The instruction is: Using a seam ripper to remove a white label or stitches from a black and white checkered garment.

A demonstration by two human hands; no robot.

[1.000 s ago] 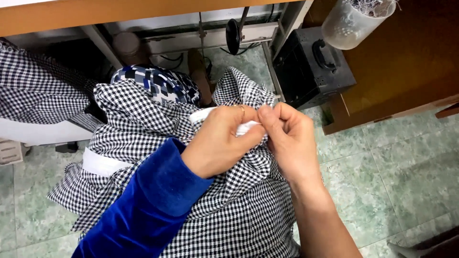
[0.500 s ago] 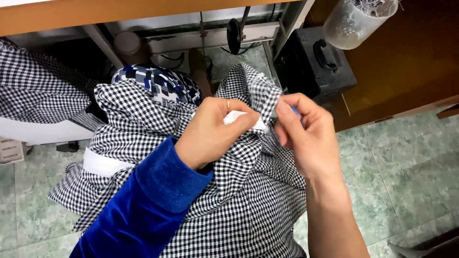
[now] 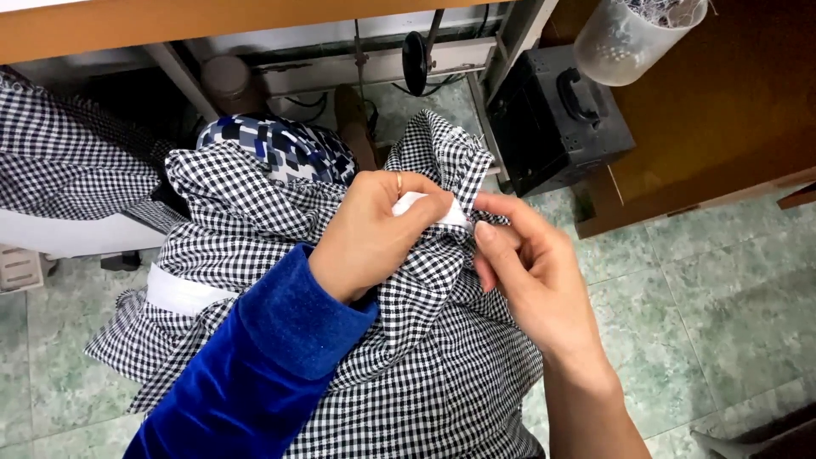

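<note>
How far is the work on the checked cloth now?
Done: nothing finished shows. In hand: the left hand pinches a white strip at a fold of the checked cloth, and the right hand holds the same fold beside it. Left: most of the cloth lies bunched and unhandled on the lap.

A black box (image 3: 557,119) with a handle sits at upper right of the frame, beside a brown wooden panel (image 3: 705,127). A clear plastic cup (image 3: 629,38) hangs at the top right. Green tiled floor (image 3: 722,306) fills the right side. A blue patterned cloth (image 3: 280,149) lies at upper centre, and another checked cloth (image 3: 59,161) at upper left.
</note>
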